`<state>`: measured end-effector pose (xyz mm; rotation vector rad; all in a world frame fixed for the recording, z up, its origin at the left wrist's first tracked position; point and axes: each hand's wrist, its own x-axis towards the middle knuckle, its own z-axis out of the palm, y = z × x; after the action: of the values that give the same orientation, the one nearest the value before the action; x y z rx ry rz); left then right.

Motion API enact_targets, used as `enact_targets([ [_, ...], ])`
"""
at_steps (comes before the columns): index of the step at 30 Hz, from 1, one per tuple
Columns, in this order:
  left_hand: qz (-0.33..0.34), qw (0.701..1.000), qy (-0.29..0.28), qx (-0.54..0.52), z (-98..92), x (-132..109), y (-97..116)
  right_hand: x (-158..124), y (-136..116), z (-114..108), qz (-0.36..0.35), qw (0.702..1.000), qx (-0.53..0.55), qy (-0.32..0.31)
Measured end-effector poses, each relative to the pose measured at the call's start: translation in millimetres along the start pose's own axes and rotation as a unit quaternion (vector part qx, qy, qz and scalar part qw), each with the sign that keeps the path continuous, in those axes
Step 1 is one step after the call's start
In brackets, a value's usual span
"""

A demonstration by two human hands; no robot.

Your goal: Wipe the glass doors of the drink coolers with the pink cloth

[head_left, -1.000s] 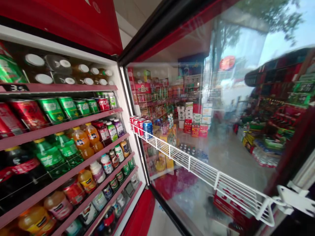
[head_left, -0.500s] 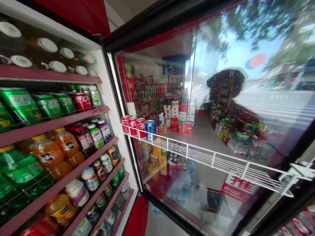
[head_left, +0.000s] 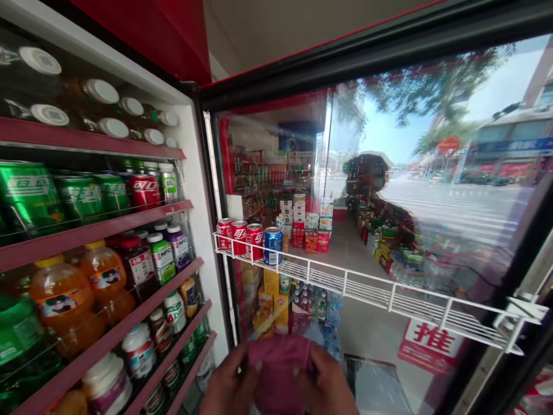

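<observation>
A dark pink cloth [head_left: 280, 369] is stretched between my two hands at the bottom centre, in front of the open glass door. My left hand [head_left: 233, 377] grips its left side, and my right hand [head_left: 326, 377] grips its right side; both are slightly blurred. Above them, a white wire rack [head_left: 345, 285] runs across the inside of the door. At its left end stand several red cans [head_left: 239, 237] and one blue can [head_left: 273, 246], upright and side by side. My hands do not touch the rack.
To the left, fridge shelves [head_left: 108, 227] hold green cans [head_left: 32, 193], orange drink bottles [head_left: 63, 294] and white-capped bottles. The black door frame [head_left: 345, 63] spans the top. A red and white sign [head_left: 432, 343] shows at the lower right.
Both my hands have come into view from below with the cloth between them. The view has shifted, so the rack and cans appear lower. The cans keep their places on the rack.
</observation>
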<state>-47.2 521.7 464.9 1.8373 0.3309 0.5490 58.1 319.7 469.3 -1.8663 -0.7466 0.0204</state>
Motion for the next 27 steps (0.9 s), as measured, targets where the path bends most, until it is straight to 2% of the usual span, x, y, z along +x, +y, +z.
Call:
enact_targets([
  [2, 0.029, 0.999, 0.039, -0.021, -12.7, 26.2, 31.1, 33.8, -30.3, -14.8, -0.065, 0.997, -0.040, 0.002],
  [4, 0.067, 0.996, 0.048, -0.016, -26.3, 52.9, 65.1, 66.5, -64.5, -30.6, -0.101, 0.989, -0.104, 0.038],
  [6, 0.135, 0.988, 0.074, -0.003, -39.0, 80.3, 97.1, 97.4, -97.1, -44.4, -0.145, 0.977, -0.141, 0.062],
  [9, 0.200, 0.974, 0.110, -0.001, -54.1, 124.0, 136.2, 142.2, -137.3, -58.8, -0.212, 0.954, -0.180, 0.110],
  [11, 0.227, 0.966, 0.123, -0.007, -61.3, 155.4, 156.7, 172.2, -158.7, -64.9, -0.226, 0.936, -0.228, 0.147],
  [14, 0.266, 0.954, 0.140, -0.013, -69.2, 204.6, 181.7, 217.3, -185.4, -69.9, -0.203, 0.912, -0.308, 0.178],
  [18, 0.307, 0.938, 0.157, -0.017, -78.7, 265.9, 203.2, 268.5, -210.4, -66.3, -0.186, 0.878, -0.384, 0.216],
  [21, 0.325, 0.932, 0.158, -0.011, -84.8, 299.8, 207.9, 291.0, -218.8, -59.2, -0.202, 0.839, -0.442, 0.244],
  [25, 0.322, 0.928, 0.184, 0.045, -84.5, 343.6, 198.4, 326.2, -209.6, -52.2, -0.249, 0.766, -0.527, 0.273],
  [27, 0.313, 0.917, 0.230, 0.091, -79.9, 375.1, 187.9, 362.8, -193.6, -48.4, -0.284, 0.745, -0.554, 0.239],
])
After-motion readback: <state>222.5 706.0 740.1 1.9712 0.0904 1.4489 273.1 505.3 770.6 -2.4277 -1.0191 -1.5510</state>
